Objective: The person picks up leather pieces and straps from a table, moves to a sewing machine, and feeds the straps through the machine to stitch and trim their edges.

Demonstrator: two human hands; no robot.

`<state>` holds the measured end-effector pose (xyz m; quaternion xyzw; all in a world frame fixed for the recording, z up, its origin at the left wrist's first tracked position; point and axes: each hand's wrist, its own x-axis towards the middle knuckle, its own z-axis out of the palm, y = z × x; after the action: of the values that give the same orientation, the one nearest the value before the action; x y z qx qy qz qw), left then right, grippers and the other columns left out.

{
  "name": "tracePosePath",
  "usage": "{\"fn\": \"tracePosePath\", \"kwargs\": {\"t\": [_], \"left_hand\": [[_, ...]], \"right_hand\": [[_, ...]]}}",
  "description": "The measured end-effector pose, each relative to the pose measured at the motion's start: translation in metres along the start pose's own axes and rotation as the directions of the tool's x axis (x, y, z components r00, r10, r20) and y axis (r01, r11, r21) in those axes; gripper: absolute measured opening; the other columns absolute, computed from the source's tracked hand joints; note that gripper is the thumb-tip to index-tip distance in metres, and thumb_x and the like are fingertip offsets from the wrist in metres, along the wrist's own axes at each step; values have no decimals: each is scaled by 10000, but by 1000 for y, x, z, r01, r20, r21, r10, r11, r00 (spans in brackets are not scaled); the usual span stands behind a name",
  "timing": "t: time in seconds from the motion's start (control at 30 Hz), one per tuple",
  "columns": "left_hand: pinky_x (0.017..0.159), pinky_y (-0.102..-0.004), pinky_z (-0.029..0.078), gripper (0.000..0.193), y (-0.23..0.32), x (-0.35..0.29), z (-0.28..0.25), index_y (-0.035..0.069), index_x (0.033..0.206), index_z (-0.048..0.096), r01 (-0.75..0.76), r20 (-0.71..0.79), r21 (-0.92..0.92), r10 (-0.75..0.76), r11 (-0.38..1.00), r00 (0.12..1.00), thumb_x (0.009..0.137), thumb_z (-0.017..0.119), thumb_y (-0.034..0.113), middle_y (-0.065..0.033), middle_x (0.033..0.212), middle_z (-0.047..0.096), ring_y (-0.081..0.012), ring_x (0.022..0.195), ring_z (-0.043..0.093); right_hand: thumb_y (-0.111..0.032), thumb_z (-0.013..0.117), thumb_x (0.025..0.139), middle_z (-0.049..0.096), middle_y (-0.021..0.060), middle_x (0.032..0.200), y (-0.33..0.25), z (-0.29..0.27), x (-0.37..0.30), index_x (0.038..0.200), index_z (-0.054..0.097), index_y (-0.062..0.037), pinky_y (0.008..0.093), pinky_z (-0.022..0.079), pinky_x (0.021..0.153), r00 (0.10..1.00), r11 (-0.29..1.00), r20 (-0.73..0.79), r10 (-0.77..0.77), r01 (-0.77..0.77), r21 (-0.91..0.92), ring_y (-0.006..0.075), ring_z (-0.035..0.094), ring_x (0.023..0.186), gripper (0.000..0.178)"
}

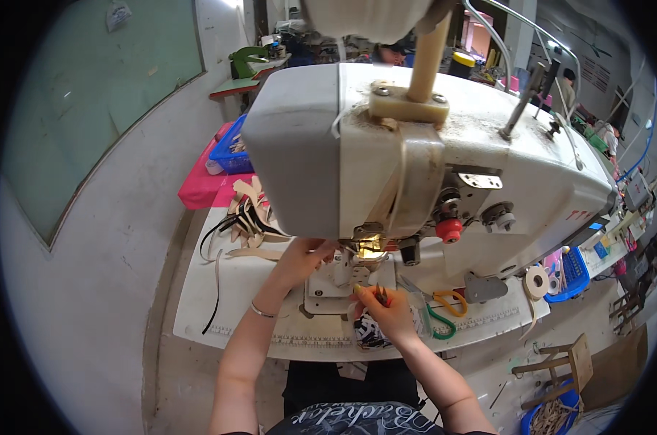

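A large white sewing machine (292,145) stands before me, its lamp lighting the needle area (370,246). My left hand (307,259) is at the left of the needle, fingers bent together under the machine head; what they hold is hidden. Just right of the metal work plate (328,293), my right hand (391,313) is closed around small thread snips (381,294) with dark pointed tips and a bit of red. Beneath that hand lies a clear bag (372,335) of small black and white pieces. Beige and black strap pieces (250,217) are heaped left of the machine.
Scissors with orange and green handles (443,328) lie to the right of my right hand. A roll of beige tape (536,282) sits near the table's right end. Blue baskets stand at the back left (229,154) and right (576,275). A wooden stool (579,359) is at lower right.
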<state>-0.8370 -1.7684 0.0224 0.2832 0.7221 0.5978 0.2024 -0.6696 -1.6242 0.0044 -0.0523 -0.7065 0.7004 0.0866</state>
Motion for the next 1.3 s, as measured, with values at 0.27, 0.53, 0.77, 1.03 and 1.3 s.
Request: {"fn": "tracePosePath", "kwargs": {"t": [0.27, 0.53, 0.77, 1.03, 1.3], "left_hand": [[788, -411, 468, 396, -81, -64, -66, 38, 907, 628, 97, -162, 838, 74, 537, 984, 729, 748, 371, -148, 928, 584, -295, 905, 576], [757, -387, 464, 229, -110, -74, -53, 81, 890, 640, 98, -263, 799, 199, 594, 944, 769, 704, 265, -72, 852, 589, -259, 879, 571], [714, -383, 458, 164, -99, -73, -40, 100, 884, 661, -54, -125, 922, 425, 384, 896, 787, 673, 231, -33, 869, 624, -227, 872, 559], [682, -336, 454, 261, -109, -57, -29, 60, 929, 658, 29, -172, 924, 347, 380, 922, 796, 690, 282, -73, 852, 626, -241, 800, 572], [731, -252, 428, 223, -7, -87, 4, 16, 1060, 566, -5, 359, 117, -37, 993, 933, 979, 488, 207, -15, 766, 562, -108, 697, 518]], "right_hand": [[-193, 526, 967, 642, 34, 686, -2, -2, -13, 918, 657, 28, 227, 447, 689, 996, 996, 8, 88, -88, -11, 72, 577, 664, 261], [-192, 527, 965, 670, 44, 771, 24, 18, -6, 928, 655, 29, 229, 445, 739, 990, 1000, 137, 13, -9, -29, 66, 582, 744, 258], [-208, 540, 950, 682, 58, 813, 30, 21, -4, 1003, 666, 5, 240, 450, 708, 982, 976, 183, 54, -13, -218, 82, 584, 748, 253], [-184, 555, 933, 669, 83, 828, 27, 21, -9, 978, 677, -9, 255, 450, 687, 987, 971, 160, 22, 17, -237, 122, 568, 706, 219], [-190, 653, 883, 562, -24, 711, 10, 13, -3, 1062, 635, -23, 183, 357, 548, 998, 995, -36, -50, 47, -90, 34, 454, 613, 245]]}}
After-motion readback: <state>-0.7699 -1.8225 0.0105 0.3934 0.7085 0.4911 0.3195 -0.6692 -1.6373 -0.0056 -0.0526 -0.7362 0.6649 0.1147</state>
